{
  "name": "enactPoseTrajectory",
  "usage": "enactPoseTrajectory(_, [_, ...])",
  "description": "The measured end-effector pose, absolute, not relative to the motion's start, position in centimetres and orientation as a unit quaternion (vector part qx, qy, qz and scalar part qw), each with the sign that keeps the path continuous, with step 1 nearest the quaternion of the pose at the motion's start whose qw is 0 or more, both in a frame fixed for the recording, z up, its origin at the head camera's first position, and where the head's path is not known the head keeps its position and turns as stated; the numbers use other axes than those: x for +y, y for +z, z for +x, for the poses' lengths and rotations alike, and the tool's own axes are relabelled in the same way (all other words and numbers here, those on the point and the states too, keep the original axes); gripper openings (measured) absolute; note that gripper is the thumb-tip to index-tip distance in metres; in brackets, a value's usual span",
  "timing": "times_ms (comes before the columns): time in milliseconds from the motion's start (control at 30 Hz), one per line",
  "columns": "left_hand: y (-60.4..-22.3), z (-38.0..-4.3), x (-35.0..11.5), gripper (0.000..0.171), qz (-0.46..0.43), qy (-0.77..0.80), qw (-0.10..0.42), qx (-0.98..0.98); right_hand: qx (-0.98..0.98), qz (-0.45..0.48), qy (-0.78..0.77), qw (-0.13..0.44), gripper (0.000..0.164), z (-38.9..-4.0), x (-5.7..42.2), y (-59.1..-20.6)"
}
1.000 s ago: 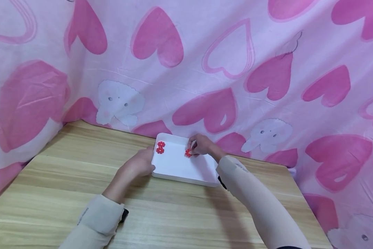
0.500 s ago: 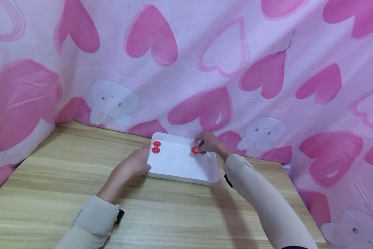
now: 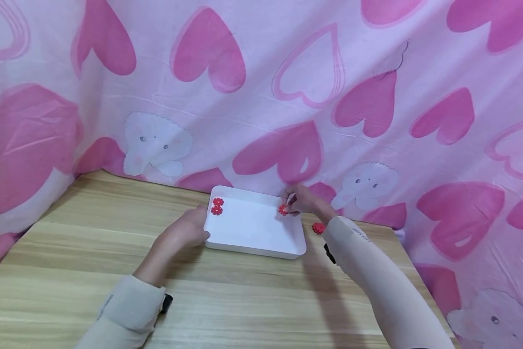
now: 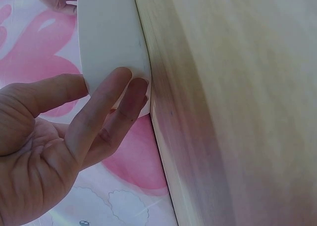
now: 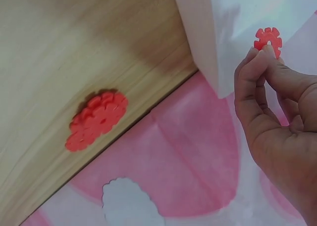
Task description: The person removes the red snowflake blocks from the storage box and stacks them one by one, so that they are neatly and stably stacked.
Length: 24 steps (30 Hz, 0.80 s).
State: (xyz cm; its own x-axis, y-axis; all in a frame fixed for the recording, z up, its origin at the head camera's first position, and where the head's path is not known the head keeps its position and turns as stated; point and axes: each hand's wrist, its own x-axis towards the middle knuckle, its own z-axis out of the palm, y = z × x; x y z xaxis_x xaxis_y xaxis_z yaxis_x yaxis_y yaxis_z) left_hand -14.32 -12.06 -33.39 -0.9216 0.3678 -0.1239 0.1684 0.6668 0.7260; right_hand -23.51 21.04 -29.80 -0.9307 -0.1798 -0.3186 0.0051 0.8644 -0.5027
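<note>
A white tray (image 3: 253,228) lies on the table toward the back. My left hand (image 3: 187,228) grips its left side; in the left wrist view the thumb meets the rim and the fingers lie against the outer wall. Between thumb and fingertips, my right hand (image 3: 302,199) pinches a red plastic snowflake disc (image 5: 268,39) inside the tray near the far right corner. Two more red snowflake discs, an upper one (image 3: 218,201) and a lower one (image 3: 217,210), lie edge to edge at the tray's far left. A few overlapping red discs (image 5: 99,119) rest on the wood right of the tray.
The wooden table (image 3: 191,291) ends at a pink heart-patterned cloth (image 3: 253,106) that hangs behind it and along both sides. The tray's far edge is close to this cloth. Its low raised walls surround the discs inside.
My right hand has moved right along the tray with the pinched disc, toward the far right corner. The discs beside the tray have come into sight. My left hand stays at the left side.
</note>
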Motion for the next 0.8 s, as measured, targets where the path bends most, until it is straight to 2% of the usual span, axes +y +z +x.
enactPoseTrajectory(500, [-33.3, -14.2, -12.1, 0.054, 0.151, 0.381, 0.135, 0.902, 0.957, -0.029, -0.235, 0.165, 0.011, -22.8, 26.3, -29.1])
enactPoseTrajectory(800, [-33.2, -14.3, -12.1, 0.057, 0.143, 0.385, 0.143, 0.901, 0.949, 0.013, -0.251, 0.192, 0.013, -22.3, 28.9, -29.2])
